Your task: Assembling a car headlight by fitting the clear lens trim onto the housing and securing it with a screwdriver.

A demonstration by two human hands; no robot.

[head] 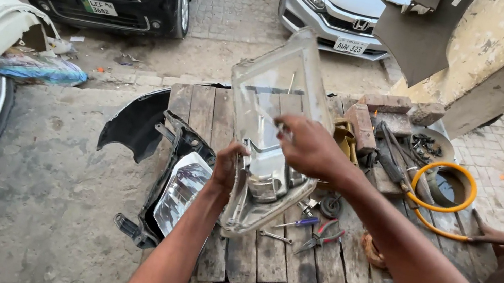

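Both hands are on the clear headlight lens (275, 107), raised above the wooden worktop (202, 112): the left hand (226, 168) has its grip closed on the lower left edge, the right hand (310, 146) pinches the right rim. Underneath lies the black headlight housing (179, 184) with its shiny reflector. Just beside it (loose on the planks) sit pliers (321, 238), a screwdriver (296, 222), bricks (365, 123) and a yellow hose (442, 196).
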